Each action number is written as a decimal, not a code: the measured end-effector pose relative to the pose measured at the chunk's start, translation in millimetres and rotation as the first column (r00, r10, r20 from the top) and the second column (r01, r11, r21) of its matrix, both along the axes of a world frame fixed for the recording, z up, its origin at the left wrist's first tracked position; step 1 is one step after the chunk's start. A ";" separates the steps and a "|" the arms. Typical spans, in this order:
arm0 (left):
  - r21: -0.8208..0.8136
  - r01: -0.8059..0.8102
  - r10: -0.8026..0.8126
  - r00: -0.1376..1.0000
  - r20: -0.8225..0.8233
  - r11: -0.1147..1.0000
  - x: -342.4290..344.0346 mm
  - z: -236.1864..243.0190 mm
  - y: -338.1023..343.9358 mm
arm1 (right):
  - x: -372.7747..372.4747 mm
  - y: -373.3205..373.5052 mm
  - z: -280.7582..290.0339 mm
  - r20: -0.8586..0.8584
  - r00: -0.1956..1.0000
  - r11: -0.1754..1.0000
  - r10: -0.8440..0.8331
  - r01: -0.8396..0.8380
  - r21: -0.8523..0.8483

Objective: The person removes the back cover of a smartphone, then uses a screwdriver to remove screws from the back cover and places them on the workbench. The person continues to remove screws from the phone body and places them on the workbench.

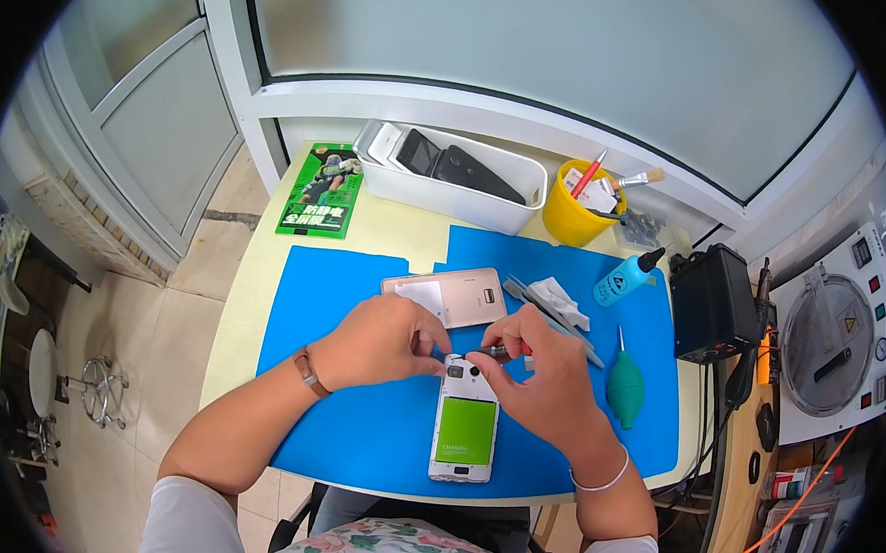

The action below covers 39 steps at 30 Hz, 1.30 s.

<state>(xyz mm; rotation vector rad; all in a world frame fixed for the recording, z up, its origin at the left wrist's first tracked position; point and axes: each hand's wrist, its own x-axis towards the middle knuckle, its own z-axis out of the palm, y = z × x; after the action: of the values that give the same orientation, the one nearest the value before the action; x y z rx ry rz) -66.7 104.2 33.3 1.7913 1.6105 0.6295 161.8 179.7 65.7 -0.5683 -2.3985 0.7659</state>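
An opened smartphone lies upright on the blue mat, its back off and a green battery showing. My left hand has thumb and forefinger closed at the phone's upper left corner. Over the upper right corner, my right hand grips a small tool with a dark metal body and a red part; the fingers hide much of it. Just beyond the phone rests a pale gold back cover, partly behind my left hand. Grey tweezers and a crumpled white tissue lie right of the cover.
Right on the blue mat are a green air blower and a blue bottle. Behind stand a white bin of phones, a yellow cup and a green packet. A black box and round-lidded machine flank the right.
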 end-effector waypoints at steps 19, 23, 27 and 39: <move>0.043 0.011 -0.008 0.998 -0.060 0.999 1.8 -1.2 -1.0 | -2.4 1.7 -3.8 0.030 1.000 1.000 -0.004 0.003 0.031; 0.071 0.019 -0.014 0.997 -0.074 0.997 1.9 -3.8 -0.8 | -3.0 2.1 -6.2 -0.018 1.000 0.999 0.010 -0.009 0.035; 0.074 0.013 -0.008 0.998 -0.064 0.997 3.5 -2.2 -1.0 | -2.9 2.0 -6.9 -0.036 0.999 0.999 0.017 -0.016 0.036; 0.065 -0.016 0.019 0.999 -0.032 0.998 5.2 -5.0 0.2 | -19.4 -8.2 8.2 0.143 0.990 0.988 0.011 -0.033 0.150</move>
<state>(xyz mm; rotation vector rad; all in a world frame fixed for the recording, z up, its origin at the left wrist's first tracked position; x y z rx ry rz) -61.5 104.4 28.3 1.8451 1.6466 0.6706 142.3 171.5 73.9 -0.5511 -2.5709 0.5621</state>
